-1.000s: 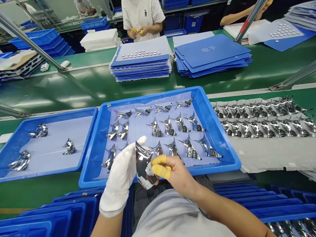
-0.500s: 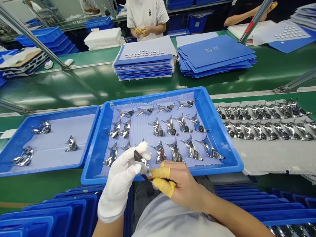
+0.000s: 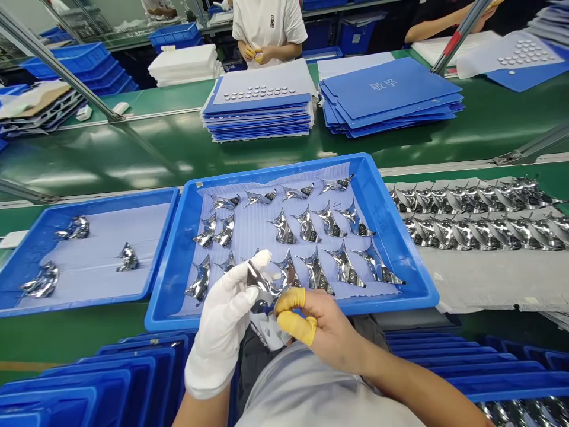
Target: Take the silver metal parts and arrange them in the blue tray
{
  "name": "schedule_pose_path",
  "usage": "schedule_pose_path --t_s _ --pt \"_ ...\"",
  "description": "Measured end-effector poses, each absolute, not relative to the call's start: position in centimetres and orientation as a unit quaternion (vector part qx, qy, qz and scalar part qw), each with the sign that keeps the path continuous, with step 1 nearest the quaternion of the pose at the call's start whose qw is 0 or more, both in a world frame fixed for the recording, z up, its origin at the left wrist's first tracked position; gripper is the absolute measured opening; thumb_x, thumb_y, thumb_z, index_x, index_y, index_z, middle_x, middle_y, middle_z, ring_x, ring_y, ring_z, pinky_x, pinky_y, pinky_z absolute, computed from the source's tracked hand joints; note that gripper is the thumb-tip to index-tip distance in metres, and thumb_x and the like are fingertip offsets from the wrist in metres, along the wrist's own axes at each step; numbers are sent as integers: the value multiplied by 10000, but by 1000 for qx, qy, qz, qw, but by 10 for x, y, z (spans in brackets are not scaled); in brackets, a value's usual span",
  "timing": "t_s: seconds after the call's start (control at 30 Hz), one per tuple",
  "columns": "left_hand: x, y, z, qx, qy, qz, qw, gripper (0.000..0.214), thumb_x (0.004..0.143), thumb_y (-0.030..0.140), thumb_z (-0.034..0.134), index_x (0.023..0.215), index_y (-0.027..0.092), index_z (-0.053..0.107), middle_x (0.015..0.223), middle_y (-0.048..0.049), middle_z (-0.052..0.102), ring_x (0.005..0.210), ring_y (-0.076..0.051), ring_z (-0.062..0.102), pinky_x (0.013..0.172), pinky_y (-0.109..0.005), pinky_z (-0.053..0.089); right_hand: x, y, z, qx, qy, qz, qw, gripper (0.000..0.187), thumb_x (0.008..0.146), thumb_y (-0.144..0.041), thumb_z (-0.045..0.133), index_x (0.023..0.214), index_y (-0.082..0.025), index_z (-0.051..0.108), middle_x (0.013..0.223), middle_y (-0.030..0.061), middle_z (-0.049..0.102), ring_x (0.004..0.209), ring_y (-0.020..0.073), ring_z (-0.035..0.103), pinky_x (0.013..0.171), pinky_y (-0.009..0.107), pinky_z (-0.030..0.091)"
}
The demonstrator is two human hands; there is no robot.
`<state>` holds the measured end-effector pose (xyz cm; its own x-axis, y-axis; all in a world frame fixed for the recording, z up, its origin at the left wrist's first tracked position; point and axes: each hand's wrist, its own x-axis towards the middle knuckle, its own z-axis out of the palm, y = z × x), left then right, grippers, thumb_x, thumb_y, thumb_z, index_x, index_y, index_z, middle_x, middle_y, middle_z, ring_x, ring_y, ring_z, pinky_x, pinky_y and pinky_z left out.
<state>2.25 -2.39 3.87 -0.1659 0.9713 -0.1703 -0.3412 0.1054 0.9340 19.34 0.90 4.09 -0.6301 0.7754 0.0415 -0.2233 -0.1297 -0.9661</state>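
My left hand (image 3: 226, 320), in a white glove, pinches a shiny chrome-plated curved part (image 3: 263, 286) between thumb and fingers. Yellow finger cots cover the thumb and index finger of my right hand (image 3: 311, 320), which is closed on the part's right end. The part is held over the front rim of a blue tray (image 3: 402, 305). Several similar chrome parts (image 3: 315, 271) lie in rows on the tray's pale lining. My left hand hides some of the front row. Something pale grey (image 3: 269, 332) shows below the held part; I cannot tell what it is.
Left of me a second blue tray (image 3: 151, 284) holds 3 chrome clusters. Nested chrome parts (image 3: 471, 231) line the right side. Stacked blue trays (image 3: 111, 385) stand low at left. Beyond are blue sheets (image 3: 391, 89) and a person in a white shirt (image 3: 269, 29).
The chrome part has been turned between my hands and shows more of its shiny face. Both hands have shifted slightly right. The tray's parts stay where they were.
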Motion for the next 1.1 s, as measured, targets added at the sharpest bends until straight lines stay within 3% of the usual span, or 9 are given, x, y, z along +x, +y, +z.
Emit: schedule_pose_path --t_s 0.2,0.33,0.53,0.67,0.73,0.83,0.97,1.1 --pt "13 -28 30 332 467 586 572 404 850 321 699 1251 271 708 960 -64 760 825 -186 689 742 -255 554 196 9 42 -227 -645 624 380 132 921 -170 532 875 -168 656 695 -18 599 596 92 478 637 213 455" --pt "14 -27 28 334 470 598 557 396 834 308 713 1227 259 723 1005 -80 763 940 -225 703 801 -264 548 195 7 41 -227 -655 610 383 157 943 -202 528 874 -169 665 690 -19 610 565 88 467 593 204 439" --pt "15 -25 35 359 463 578 568 358 877 328 664 1226 267 712 892 -39 732 794 -160 665 738 -252 549 193 7 33 -220 -721 504 421 207 1002 -214 488 902 -163 662 669 -9 599 563 107 466 559 228 417" --pt "19 -20 45 410 541 566 468 210 798 268 775 1006 273 749 892 8 733 835 -145 669 809 -247 543 190 7 20 -229 -802 326 445 220 1005 -163 464 920 -140 666 655 18 568 605 145 466 579 277 411" --pt "20 -18 46 435 590 549 402 156 748 250 819 877 247 731 889 15 741 837 -157 676 852 -276 539 190 8 15 -229 -836 255 429 274 987 -98 436 829 -139 656 630 19 521 602 152 436 571 286 386" --pt "18 -17 43 475 646 519 296 74 801 287 770 818 230 725 807 11 730 791 -176 659 923 -350 518 190 8 10 -213 -863 195 415 352 974 -40 407 705 -146 608 619 15 477 609 153 399 581 290 361" --pt "16 -21 38 500 658 514 231 161 916 320 630 906 255 776 845 2 755 761 -185 641 987 -390 473 190 6 8 -207 -860 217 413 308 972 -49 436 743 -145 619 632 12 468 624 152 394 594 292 360" --pt "18 -21 43 411 648 545 337 263 952 382 567 1025 253 783 927 -15 780 832 -224 686 880 -365 521 191 5 9 -220 -827 285 432 227 977 -93 458 888 -146 660 652 7 479 626 155 402 593 295 387"
